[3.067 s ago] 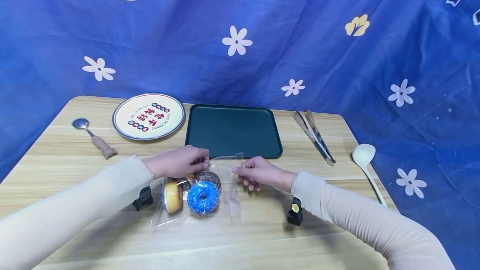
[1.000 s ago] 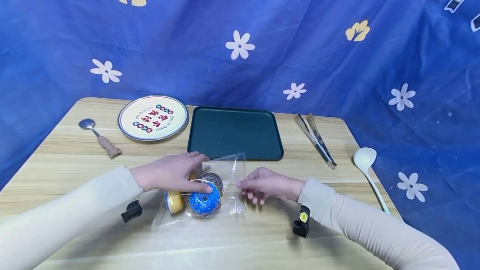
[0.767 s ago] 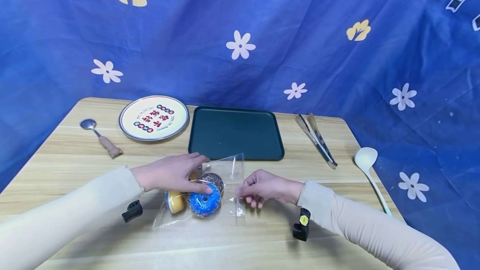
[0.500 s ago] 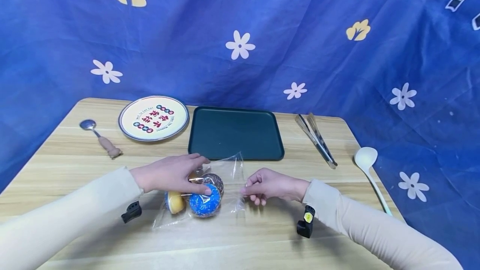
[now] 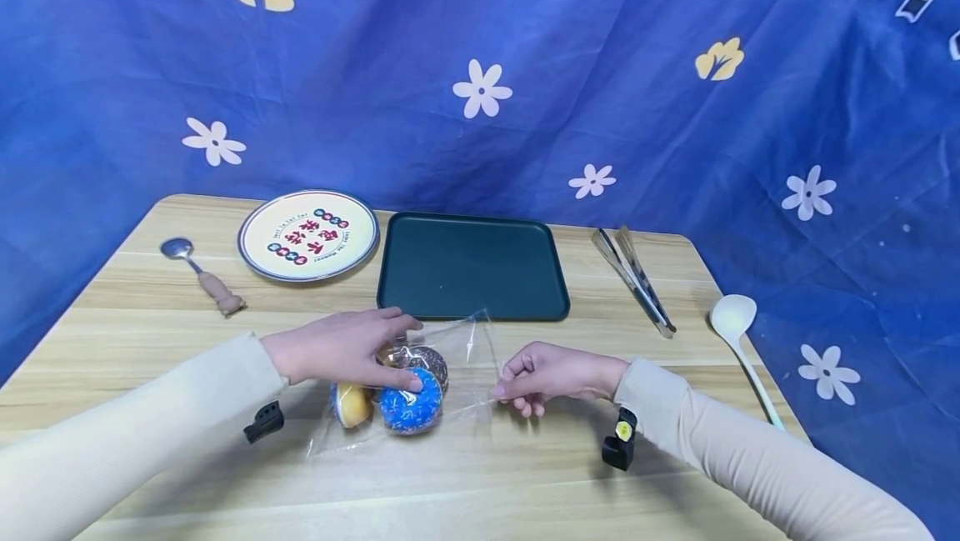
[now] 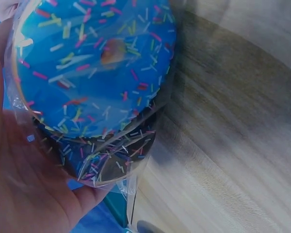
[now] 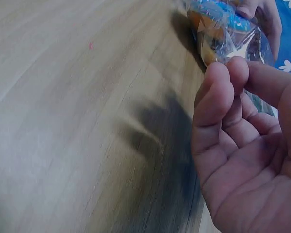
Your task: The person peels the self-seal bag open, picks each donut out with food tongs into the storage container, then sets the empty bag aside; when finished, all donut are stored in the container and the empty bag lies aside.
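Donuts lie inside a clear plastic bag (image 5: 467, 366) near the front of the table. A blue sprinkled donut (image 5: 410, 408) is on top, with a dark sprinkled donut (image 5: 432, 364) behind it and a tan-sided donut (image 5: 351, 406) to its left. My left hand (image 5: 337, 348) grips the filled part of the bag from above, thumb on the blue donut. The left wrist view shows the dark donut (image 6: 119, 162) tucked under the blue one. Over at the bag's right edge, my right hand (image 5: 551, 376) pinches the plastic between thumb and forefinger; the fingertips (image 7: 218, 80) meet there.
Behind the bag lies a dark green tray (image 5: 472, 266). A white plate (image 5: 309, 237) with red lettering and a spoon (image 5: 213, 287) are at left. Metal tongs (image 5: 633, 283) and a white ladle (image 5: 733, 320) lie at right. A blue curtain (image 5: 375, 66) hangs behind the table.
My left hand has gone from curled at the bag's top edge to spread over the donuts. The right hand has drawn slightly rightward, pulling the bag's edge with it.
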Demonstrator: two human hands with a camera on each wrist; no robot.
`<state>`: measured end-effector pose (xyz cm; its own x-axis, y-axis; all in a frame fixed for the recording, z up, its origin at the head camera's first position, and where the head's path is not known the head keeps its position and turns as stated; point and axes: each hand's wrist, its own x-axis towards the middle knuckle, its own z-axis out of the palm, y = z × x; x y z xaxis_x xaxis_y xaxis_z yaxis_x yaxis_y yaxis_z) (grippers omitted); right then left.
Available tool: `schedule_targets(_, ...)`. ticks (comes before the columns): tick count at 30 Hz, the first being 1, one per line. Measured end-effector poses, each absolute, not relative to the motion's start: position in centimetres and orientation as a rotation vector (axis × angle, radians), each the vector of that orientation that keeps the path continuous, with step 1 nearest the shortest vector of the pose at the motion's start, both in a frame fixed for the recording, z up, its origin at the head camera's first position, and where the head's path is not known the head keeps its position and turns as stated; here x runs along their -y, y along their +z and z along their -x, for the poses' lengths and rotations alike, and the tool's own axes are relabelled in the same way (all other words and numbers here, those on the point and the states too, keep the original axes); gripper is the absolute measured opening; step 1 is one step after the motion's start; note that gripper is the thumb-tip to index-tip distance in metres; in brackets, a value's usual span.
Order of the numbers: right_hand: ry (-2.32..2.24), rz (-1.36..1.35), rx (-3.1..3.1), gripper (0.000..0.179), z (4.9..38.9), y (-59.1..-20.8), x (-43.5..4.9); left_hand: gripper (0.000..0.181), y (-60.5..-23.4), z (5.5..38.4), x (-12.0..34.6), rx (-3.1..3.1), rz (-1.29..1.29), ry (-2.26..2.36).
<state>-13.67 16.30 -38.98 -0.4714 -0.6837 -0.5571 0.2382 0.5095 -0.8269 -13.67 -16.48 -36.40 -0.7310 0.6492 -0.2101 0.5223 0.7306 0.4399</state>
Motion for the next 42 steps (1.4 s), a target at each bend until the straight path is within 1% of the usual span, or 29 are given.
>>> schedule_targets(11, -1.094, 0.390, -1.784, 0.019, 14.2, -39.8, -17.7, 0.090, -36.4, 13.6, 16.8, -2.559, -0.933, 0.511)
schedule_targets(18, -1.112, 0.416, -2.017, 0.015, 14.7, -38.6, -17.4, 0.089, -36.4, 13.6, 16.8, -2.564, -0.945, 0.500)
schedule_targets(22, -1.206, 0.569, -2.242, 0.016, 14.6, -37.7, -16.6, 0.088, -36.3, 13.7, 16.7, -2.579, -0.985, 0.489)
schedule_targets(24, -1.220, 0.685, -2.337, 0.013, 14.5, -37.5, -16.1, 0.088, -36.2, 13.7, 16.7, -2.585, -1.000, 0.483)
schedule_targets(29, -1.029, 0.945, -2.535, 0.005, 14.0, -37.5, -15.3, 0.091, -36.5, 13.6, 16.9, -2.616, -1.003, 0.468)
schedule_targets(36, -0.545, 1.340, -2.698, 0.018, 13.5, -38.1, -15.2, 0.090, -36.8, 13.5, 17.1, -2.716, -1.078, 0.450)
schedule_targets(39, -0.414, 1.414, -2.675, 0.024, 13.4, -38.6, -15.0, 0.090, -36.7, 13.3, 17.2, -2.756, -1.101, 0.465)
schedule_targets(42, -0.342, 1.418, -2.637, 0.032, 13.3, -39.1, -14.8, 0.084, -36.6, 13.0, 17.4, -2.784, -1.131, 0.494)
